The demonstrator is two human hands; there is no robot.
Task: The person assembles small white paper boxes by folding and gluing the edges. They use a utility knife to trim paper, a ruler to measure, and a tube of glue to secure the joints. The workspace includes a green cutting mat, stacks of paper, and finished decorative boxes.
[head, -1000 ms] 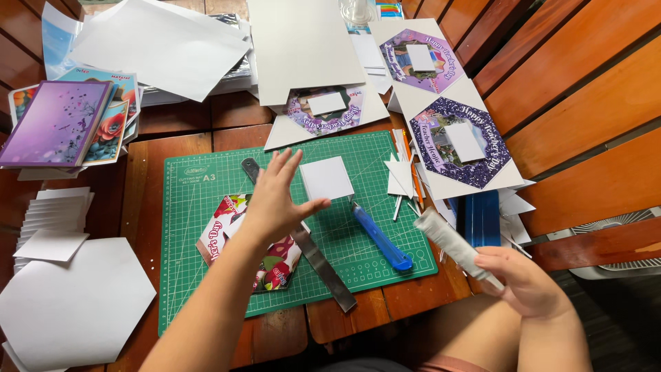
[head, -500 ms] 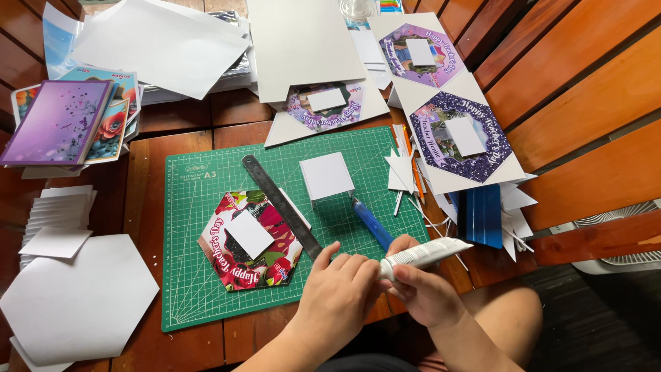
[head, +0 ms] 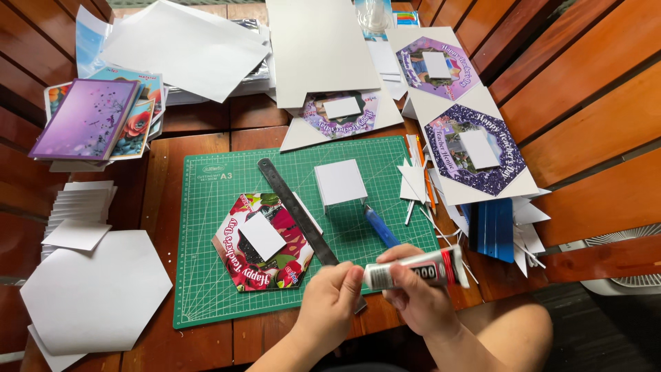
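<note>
A glue tube (head: 418, 269) is held lying sideways in the right hand (head: 420, 303), fingers closed around its body, above the near edge of the green cutting mat (head: 227, 303). The left hand (head: 329, 303) is pinched shut on the tube's cap end. Uncapping appears to be the step in hand. The red hexagonal card (head: 265, 242) lies on the mat beside a steel ruler (head: 296, 210). A steady twist of the cap would be required next.

Bare green mat (head: 227, 296) left — ruler (head: 297, 212) midway
</note>
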